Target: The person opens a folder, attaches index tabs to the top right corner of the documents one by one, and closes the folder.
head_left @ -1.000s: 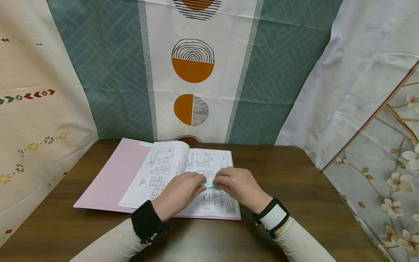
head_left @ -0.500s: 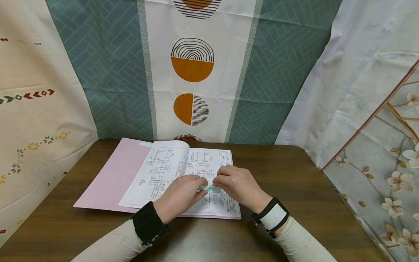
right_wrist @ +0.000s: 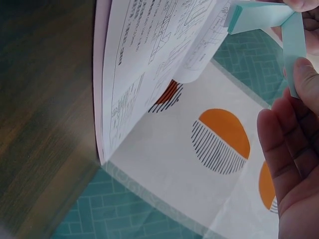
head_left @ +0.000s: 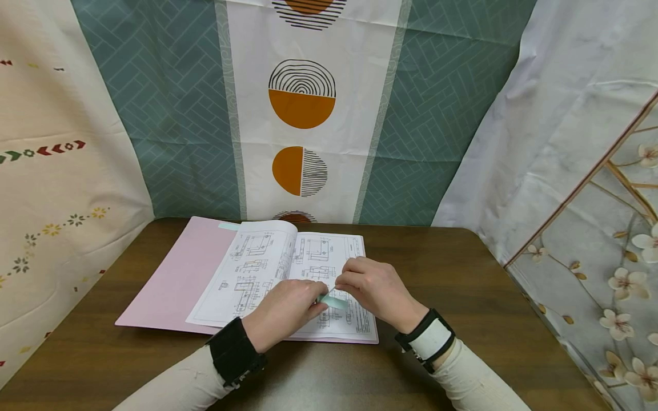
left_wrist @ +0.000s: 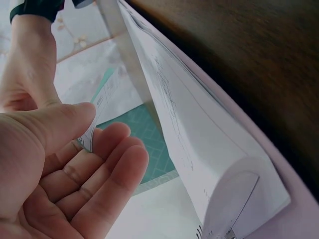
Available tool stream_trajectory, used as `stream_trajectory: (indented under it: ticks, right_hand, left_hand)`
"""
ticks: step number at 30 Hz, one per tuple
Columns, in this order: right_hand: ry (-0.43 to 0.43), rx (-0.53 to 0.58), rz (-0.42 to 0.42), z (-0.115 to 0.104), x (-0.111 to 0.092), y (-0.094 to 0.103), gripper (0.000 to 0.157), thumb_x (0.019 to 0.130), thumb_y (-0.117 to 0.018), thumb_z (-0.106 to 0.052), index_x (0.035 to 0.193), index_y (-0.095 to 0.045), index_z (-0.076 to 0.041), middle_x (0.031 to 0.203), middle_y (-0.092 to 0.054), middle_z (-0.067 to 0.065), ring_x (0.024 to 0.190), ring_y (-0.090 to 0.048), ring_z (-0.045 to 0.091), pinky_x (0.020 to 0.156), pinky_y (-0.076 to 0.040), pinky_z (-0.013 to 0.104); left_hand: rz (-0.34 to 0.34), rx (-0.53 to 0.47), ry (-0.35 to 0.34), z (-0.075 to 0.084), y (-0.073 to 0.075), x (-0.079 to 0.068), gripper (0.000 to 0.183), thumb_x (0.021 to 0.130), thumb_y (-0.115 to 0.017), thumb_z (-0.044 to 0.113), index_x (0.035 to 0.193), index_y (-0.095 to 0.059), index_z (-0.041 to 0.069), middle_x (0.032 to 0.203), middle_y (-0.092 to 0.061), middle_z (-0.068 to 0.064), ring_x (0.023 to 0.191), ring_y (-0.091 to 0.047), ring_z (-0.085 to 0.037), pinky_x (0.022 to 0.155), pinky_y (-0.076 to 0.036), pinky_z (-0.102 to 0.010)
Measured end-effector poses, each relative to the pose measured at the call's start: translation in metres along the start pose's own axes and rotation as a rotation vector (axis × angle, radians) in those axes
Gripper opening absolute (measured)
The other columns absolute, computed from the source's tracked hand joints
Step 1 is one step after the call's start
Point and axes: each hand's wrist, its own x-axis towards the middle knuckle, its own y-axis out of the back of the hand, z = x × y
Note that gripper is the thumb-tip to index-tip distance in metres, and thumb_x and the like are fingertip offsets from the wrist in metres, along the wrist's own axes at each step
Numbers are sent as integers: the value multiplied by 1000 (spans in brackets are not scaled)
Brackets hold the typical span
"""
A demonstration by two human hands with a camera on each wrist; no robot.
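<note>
A small mint-green sticky-note pad (head_left: 336,302) is pinched between the thumb and fingers of my left hand (head_left: 285,305), above the right-hand page. Printing shows on the pad's back (left_wrist: 99,102) in the left wrist view. My right hand (head_left: 375,288) pinches the end of a single mint sticky note (right_wrist: 293,50) between thumb and fingers. That note angles away from the pad, and its other end meets the pad at my left fingertips. Below both hands lies an open booklet (head_left: 308,251) of printed technical drawings with a pink cover (head_left: 175,279).
A pale green tab (head_left: 228,226) sticks out at the top of the left pages. The booklet rests on a dark brown wooden table (head_left: 426,268). Patterned cloths (head_left: 432,114) hang behind and at both sides of the table.
The single note has lifted away from the pad, opening an angle between them. The pad's free end now tips out lower, toward the right. My left hand has shifted slightly; the booklet stays put.
</note>
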Motion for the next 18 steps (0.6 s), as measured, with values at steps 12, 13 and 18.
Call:
stream_trajectory:
  ticks: [12, 13, 18]
  right_hand:
    - [3, -6, 35, 2, 0, 2, 18, 87, -97, -13, 100, -86, -19, 95, -72, -8, 88, -68, 9, 76, -60, 26]
    - [7, -8, 46, 3, 0, 3, 18, 87, -97, -12, 100, -86, -19, 95, -72, -7, 89, -68, 9, 76, -60, 27]
    - [5, -15, 105, 8, -1, 8, 23, 83, -99, -8, 98, -84, -18, 97, -73, -6, 92, -69, 11, 78, -61, 29]
  left_hand:
    - [-4, -13, -5, 0, 0, -1, 22, 94, -91, 20, 92, -70, 14, 74, -62, 10, 64, -53, -5, 60, -46, -26]
    - [-5, -13, -6, 0, 0, -2, 21, 94, -92, 20, 92, -71, 13, 75, -65, 9, 64, -54, -5, 60, -47, -26]
    - [-22, -11, 6, -1, 0, -5, 19, 92, -93, 19, 95, -76, 12, 82, -75, 5, 66, -59, -6, 62, -50, -29]
